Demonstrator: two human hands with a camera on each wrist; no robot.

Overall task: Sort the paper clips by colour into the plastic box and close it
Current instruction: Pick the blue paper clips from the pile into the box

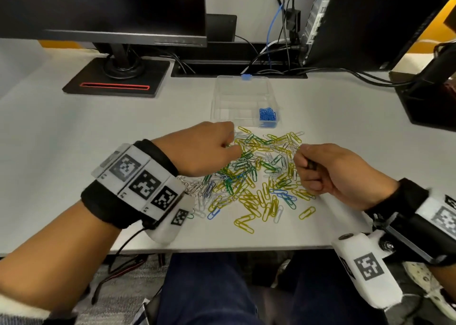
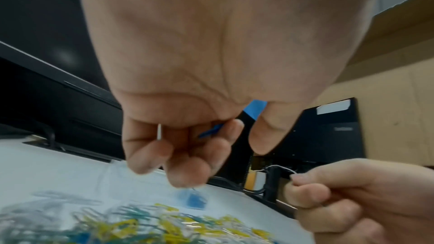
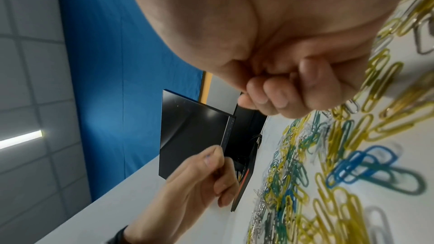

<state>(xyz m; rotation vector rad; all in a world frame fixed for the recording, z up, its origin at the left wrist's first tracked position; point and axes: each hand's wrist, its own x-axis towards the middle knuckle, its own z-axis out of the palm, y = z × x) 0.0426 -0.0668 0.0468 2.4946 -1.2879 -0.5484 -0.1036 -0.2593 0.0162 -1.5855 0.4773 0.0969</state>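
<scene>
A loose pile of yellow, green, blue and white paper clips (image 1: 259,176) lies on the desk in front of me. Behind it stands the clear plastic box (image 1: 217,102), open, with blue clips (image 1: 267,115) in its front right compartment. My left hand (image 1: 232,146) hovers at the pile's far left edge, fingers curled; in the left wrist view it (image 2: 187,155) holds a blue clip (image 2: 211,130) and a white clip (image 2: 159,132). My right hand (image 1: 302,160) is a fist at the pile's right side, and its thumb and forefinger (image 2: 303,177) pinch a thin white clip (image 2: 278,167).
A monitor base (image 1: 116,77) sits at the back left and a black computer case (image 1: 370,20) with cables at the back right. Another black stand (image 1: 427,102) is at the right edge. The desk's front edge (image 1: 222,249) runs just below the pile.
</scene>
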